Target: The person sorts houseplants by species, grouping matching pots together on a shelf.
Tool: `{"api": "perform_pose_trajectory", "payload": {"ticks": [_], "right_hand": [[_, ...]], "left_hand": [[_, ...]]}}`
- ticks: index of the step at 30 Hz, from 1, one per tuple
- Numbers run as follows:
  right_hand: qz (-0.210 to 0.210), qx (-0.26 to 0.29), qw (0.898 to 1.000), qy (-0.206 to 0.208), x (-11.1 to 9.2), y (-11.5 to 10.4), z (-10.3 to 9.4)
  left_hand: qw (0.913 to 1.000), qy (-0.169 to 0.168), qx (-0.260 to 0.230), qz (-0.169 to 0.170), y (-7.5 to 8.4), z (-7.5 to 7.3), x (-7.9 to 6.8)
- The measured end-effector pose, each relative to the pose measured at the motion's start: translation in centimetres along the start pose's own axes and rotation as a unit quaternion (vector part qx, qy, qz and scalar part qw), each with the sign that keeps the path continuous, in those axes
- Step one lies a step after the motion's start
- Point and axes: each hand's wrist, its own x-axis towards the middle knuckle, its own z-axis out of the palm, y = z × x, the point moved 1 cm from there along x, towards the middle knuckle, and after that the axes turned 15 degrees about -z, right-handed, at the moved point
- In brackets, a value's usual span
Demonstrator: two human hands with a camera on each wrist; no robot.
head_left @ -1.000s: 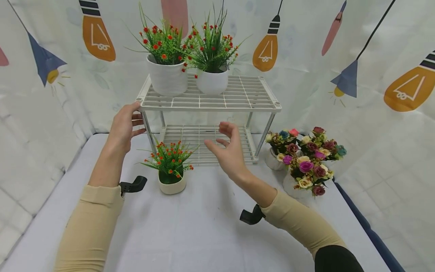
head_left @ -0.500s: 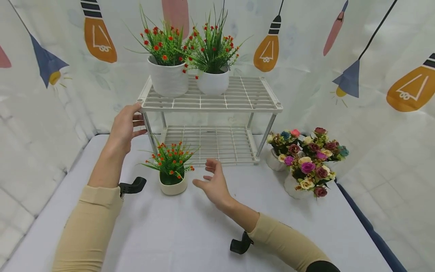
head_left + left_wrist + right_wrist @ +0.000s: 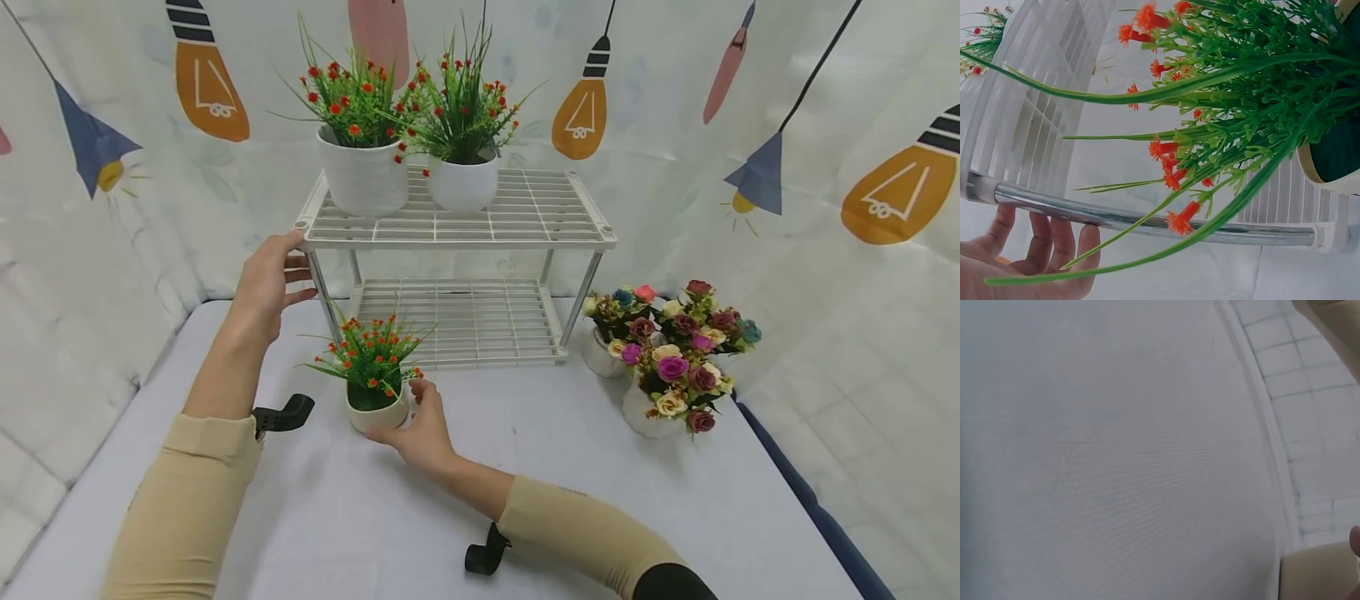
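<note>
A small potted plant point(image 3: 371, 371), green grass with orange-red flowers in a cream pot, is at about 7:30 from the centre of the head view, in front of the rack's near left corner. Whether its base rests on the cloth is hard to tell.

At the pot's 4 o'clock, the right hand point(image 3: 424, 433) holds it, thumb across the front and fingers curved round the right side. The right wrist view shows mostly pale cloth, with part of a cream pot and a fingertip near 4 o'clock.

At the plant's 11 o'clock, the left hand point(image 3: 264, 282) is fairly relaxed, its fingertips resting against a metal post point(image 3: 1260, 234) just under the upper shelf; its thumb is hard to make out.

The post belongs to a white two-tier wire rack point(image 3: 457, 245) at the plant's 1 o'clock. On its upper shelf, toward 11 o'clock, stand a larger white pot point(image 3: 363, 179) and a smaller white pot point(image 3: 465, 185), both with red-flowered grass.

At the plant's 3 o'clock, multicoloured roses point(image 3: 678, 367) in pale pots cluster on the white tablecloth point(image 3: 352, 533). Behind everything, at 12 o'clock, a backdrop point(image 3: 660, 208) shows printed lamps and bulbs.
</note>
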Motion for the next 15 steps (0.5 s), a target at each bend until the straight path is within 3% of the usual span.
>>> {"api": "perform_pose_trajectory", "payload": {"ticks": [5,10,15], "right_hand": [[-0.008,-0.068,0.997,0.017,0.7,0.7,0.2],[-0.022,-0.075,0.997,0.021,0.6,1.1,-0.4],[-0.067,-0.076,0.995,0.017,-0.4,0.9,-0.6]], "left_hand": [[1.0000,0.001,0.006,-0.002,-0.3,0.1,0.1],[0.9996,-0.002,-0.027,-0.012,-0.4,-0.1,0.1],[0.9994,-0.005,-0.034,-0.009,-0.1,-0.1,0.3]]}}
